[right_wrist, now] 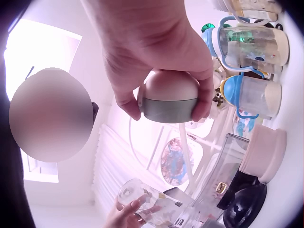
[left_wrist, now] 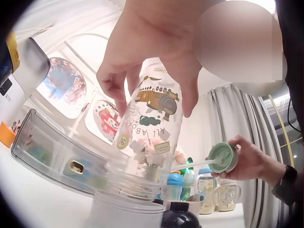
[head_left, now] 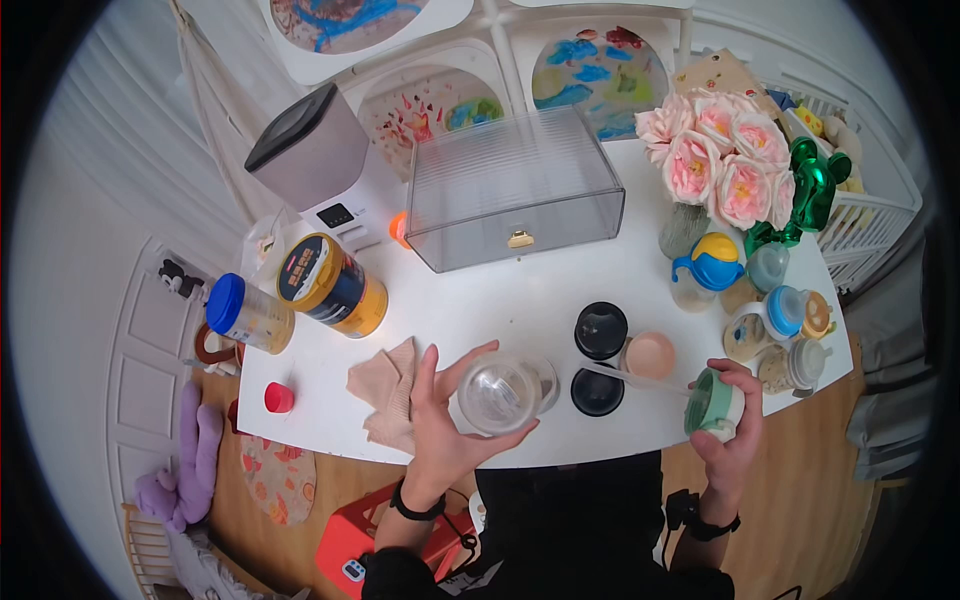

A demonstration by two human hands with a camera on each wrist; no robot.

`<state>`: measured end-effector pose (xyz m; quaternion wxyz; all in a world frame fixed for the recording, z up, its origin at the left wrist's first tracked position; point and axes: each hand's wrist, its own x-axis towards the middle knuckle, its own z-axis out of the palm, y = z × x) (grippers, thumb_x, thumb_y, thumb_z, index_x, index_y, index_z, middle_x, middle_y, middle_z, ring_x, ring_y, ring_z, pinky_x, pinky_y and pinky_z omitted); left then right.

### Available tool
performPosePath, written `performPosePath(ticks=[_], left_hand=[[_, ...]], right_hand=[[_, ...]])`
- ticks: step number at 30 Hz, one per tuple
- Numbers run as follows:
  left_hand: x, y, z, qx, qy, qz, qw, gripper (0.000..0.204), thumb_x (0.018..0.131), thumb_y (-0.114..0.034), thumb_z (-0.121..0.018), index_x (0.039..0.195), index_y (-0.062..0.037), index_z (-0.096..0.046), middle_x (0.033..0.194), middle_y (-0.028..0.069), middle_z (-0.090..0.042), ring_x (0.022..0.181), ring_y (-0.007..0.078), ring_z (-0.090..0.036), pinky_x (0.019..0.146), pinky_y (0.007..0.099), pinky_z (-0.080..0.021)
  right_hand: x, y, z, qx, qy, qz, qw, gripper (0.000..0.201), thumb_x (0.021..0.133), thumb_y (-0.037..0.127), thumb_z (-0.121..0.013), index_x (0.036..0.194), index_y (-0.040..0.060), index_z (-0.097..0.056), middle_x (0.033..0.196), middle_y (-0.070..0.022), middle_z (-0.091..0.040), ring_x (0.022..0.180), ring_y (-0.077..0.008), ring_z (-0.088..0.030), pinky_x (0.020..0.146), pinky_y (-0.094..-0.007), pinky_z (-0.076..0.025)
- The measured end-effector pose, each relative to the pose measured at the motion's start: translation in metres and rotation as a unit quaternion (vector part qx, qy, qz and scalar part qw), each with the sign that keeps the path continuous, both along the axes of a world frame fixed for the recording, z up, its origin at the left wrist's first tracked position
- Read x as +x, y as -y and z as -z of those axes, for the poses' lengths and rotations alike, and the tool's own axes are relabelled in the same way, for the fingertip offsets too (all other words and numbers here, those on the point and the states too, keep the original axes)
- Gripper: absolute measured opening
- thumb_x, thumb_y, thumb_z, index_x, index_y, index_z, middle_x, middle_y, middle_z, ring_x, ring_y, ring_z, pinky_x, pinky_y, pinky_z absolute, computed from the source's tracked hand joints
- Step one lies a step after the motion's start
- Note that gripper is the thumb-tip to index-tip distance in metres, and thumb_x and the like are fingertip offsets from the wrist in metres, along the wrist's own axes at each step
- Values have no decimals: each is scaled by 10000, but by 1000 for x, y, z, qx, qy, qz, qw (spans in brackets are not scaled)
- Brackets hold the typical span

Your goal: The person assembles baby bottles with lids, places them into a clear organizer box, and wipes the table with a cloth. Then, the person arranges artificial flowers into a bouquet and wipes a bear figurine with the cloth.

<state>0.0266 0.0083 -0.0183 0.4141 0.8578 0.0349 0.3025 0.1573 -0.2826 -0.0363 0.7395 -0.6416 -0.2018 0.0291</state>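
Turned upside down, a clear printed bottle point(left_wrist: 154, 123) is held by my left hand point(head_left: 445, 420), its thumb and fingers round the base end. The bottle's threaded mouth end overlaps a translucent container point(left_wrist: 126, 211) below it in the left wrist view. My right hand point(head_left: 738, 415) grips a round green-and-cream straw lid point(right_wrist: 171, 102) by its sides, over the table's front right part. From the lid's underside a long pale straw point(right_wrist: 185, 152) sticks out towards the bottle. Between the hands stand two black round pieces point(head_left: 601, 330) and a pale pink cup point(head_left: 652, 355).
A beige cloth point(head_left: 385, 390) and a small red cup point(head_left: 279, 397) lie left. Behind them are a yellow tub point(head_left: 335, 285) and a blue-lidded jar point(head_left: 245, 312). A clear box point(head_left: 515, 235) stands at the back. Several baby bottles point(head_left: 745, 335) and a rose vase point(head_left: 684, 230) occupy the right.
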Motion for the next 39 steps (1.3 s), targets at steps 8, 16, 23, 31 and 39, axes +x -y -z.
performPosePath(ticks=[8,16,23,31,39], left_hand=[[-3,3,1,-69,41,-17,997,1409,586,-116,-932,1523,-145,119,1276,263,-560,1198,326,-573,1029,465,-455],[-6,3,-6,-26,43,-9,999,1359,584,-98,-929,1516,-114,61,1271,240,-562,1188,320,-577,1022,461,-461],[-16,-11,3,-250,148,-54,955,1130,696,-30,-830,1515,-164,-63,1281,173,-480,1164,388,-575,977,482,-509],[-17,-59,35,-841,98,63,528,608,938,-496,-568,1316,-30,-472,1215,190,-579,1055,350,-626,859,399,-593],[-10,-70,55,-866,67,90,487,571,941,-514,-559,1269,-51,-493,1174,180,-595,1020,337,-636,806,371,-594]], right_hand=[[2,0,2,1,7,-3,1000,731,682,363,-852,1236,46,-496,1290,-181,-480,1050,-245,-584,897,-375,-497],[1,-8,0,15,3,-5,1000,744,701,399,-848,1241,39,-483,1295,-184,-476,1052,-258,-582,905,-385,-498],[0,-22,6,66,-41,41,996,823,686,425,-838,1314,59,-450,1335,-144,-485,1110,-228,-560,859,-351,-516],[-2,-38,8,92,-113,27,989,803,688,395,-829,1324,82,-451,1317,-115,-513,1147,-226,-540,850,-332,-519],[-7,-47,-1,98,-114,-7,989,788,694,368,-822,1315,65,-444,1302,-118,-511,1182,-232,-515,960,-350,-461]])
